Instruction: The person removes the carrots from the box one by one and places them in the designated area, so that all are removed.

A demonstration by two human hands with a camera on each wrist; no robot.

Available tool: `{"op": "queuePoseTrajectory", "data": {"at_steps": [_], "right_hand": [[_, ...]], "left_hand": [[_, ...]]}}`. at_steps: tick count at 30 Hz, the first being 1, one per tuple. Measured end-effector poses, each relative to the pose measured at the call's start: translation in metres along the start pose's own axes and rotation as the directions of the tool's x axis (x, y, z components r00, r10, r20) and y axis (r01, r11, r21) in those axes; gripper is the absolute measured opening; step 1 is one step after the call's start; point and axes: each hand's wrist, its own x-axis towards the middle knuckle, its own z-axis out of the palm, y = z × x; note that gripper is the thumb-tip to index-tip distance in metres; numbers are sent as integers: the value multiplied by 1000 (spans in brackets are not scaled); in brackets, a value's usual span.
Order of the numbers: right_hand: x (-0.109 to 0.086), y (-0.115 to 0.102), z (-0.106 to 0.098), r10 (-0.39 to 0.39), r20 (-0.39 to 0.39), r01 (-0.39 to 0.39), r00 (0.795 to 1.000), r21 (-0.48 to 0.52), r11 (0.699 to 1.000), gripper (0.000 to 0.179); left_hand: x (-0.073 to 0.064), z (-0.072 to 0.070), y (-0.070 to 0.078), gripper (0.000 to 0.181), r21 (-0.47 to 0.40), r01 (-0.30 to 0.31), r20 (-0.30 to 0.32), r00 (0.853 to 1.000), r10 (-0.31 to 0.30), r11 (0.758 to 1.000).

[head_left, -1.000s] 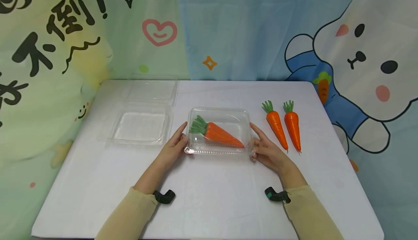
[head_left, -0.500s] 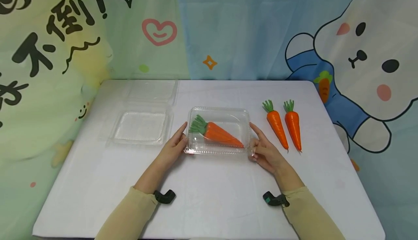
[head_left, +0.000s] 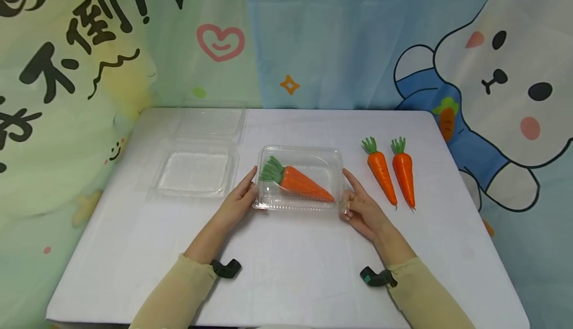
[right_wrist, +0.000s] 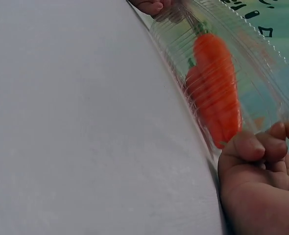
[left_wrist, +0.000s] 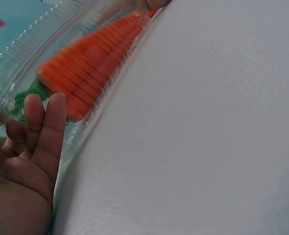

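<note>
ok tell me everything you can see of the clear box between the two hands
The clear box looks like thin, glossy plastic: rectangular, with rounded corners, ribbed walls and a beaded rim. It appears closed, one long side facing the person. An orange carrot with a green top lies slantwise inside. The left hand holds one short end, the right hand the other. Whether its base touches the white table is unclear.

Head view: high, facing forward and down over table [head_left: 295, 264]. Wrist views: low, close, facing inward from opposite sides; all share box [head_left: 316, 164].
</note>
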Motion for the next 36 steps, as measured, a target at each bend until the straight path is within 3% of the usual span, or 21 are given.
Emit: {"op": "queuePoseTrajectory", "data": {"at_steps": [6,14,18,24,26,28,33,36], "right_hand": [[0,2,7,-41,-71,38,997,-43,998,73],[1,5,2,3,-62,-2,998,12,1000,70],[2,5,0,-17,-60,15,998,-38,999,70],[1,2,0,-77,-74,62,994,-191,980,68],[1,0,0,-110,-92,81,990,-276,958,66],[1,-3,0,-156,-120,99,980,-385,917,63],[0,-8,-2,-303,-168,129,938,-642,756,58],[1,-11,-3,-369,-137,169,919,-711,683,57]], "left_hand": [[0,-1,6,59,17,14,2,1000,-14,1000],[-10,4,36,58,75,27,-12,1000,-26,997],[-8,2,30,57,53,38,-16,999,-37,998],[0,-1,5,56,-30,80,-19,997,-81,996],[0,-1,2,55,-54,78,-19,997,-79,995],[0,-1,1,55,-94,67,-6,998,-67,993],[0,1,1,54,-189,34,26,999,-30,981],[-1,1,1,52,-210,40,35,999,-34,977]]}}
